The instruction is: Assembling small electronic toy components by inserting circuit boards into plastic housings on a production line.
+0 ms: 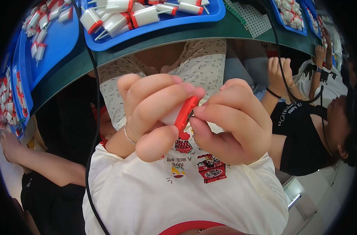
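My left hand (153,113) is closed around a white plastic part with a red end piece (186,113), held in front of my chest. Its white body is mostly covered by my fingers, and the red rim faces my right hand. My right hand (235,121) pinches with thumb and forefinger right at that red end. Something small and dark shows between these fingertips, too little of it to name. Similar white parts with red ends (147,15), some with a thin white stem, lie heaped in a blue tray (155,34) on the table beyond my hands.
More blue trays with such parts stand left (55,58) and far right (290,15) on the green table (241,33). A white perforated sheet (253,19) lies there too. Black cables (97,98) hang at both sides. Co-workers sit left (49,164) and right (304,133).
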Demonstrator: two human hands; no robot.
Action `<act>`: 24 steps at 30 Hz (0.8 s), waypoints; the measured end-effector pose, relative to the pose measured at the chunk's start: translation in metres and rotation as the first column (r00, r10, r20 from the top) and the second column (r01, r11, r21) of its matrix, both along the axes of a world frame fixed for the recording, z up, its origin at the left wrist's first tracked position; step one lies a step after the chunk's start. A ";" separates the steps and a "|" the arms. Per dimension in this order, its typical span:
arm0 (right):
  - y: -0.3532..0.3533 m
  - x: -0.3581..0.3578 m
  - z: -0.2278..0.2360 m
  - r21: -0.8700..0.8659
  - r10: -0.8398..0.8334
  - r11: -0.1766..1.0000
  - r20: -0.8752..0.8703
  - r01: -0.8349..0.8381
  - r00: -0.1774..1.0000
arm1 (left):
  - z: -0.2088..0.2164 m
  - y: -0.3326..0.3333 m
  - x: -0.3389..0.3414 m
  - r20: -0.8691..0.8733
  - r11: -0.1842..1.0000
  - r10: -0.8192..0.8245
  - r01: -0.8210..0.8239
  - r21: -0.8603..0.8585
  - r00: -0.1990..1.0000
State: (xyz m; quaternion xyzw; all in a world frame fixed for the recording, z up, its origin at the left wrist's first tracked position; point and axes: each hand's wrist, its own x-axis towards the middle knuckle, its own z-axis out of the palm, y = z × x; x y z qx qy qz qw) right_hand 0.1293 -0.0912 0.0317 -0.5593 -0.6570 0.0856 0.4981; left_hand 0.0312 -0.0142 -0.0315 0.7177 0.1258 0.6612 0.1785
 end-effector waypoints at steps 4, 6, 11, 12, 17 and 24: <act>-0.001 0.001 -0.002 -0.016 -0.004 1.000 -0.075 0.003 0.997 | -0.005 0.003 -0.002 -0.013 0.999 -0.030 0.030 0.036 0.999; -0.002 0.002 -0.004 -0.018 -0.003 1.000 -0.099 0.001 0.995 | -0.003 0.000 -0.007 -0.059 0.998 -0.054 0.054 0.011 0.997; -0.005 -0.002 0.002 -0.159 -0.133 0.980 -0.083 0.119 0.988 | -0.012 0.004 -0.005 -0.113 0.998 -0.047 0.051 0.034 0.992; -0.005 -0.001 0.001 -0.138 -0.102 0.987 -0.104 0.087 0.989 | -0.012 0.003 -0.002 -0.094 0.999 -0.036 0.039 0.028 0.995; -0.004 0.001 -0.001 -0.094 -0.052 0.995 -0.093 0.043 0.994 | -0.014 0.002 0.003 -0.039 1.000 -0.024 0.024 -0.001 0.999; 0.000 0.002 -0.006 -0.162 -0.082 0.985 -0.125 0.061 0.989 | -0.013 0.005 0.001 -0.107 0.999 -0.015 0.010 -0.040 0.994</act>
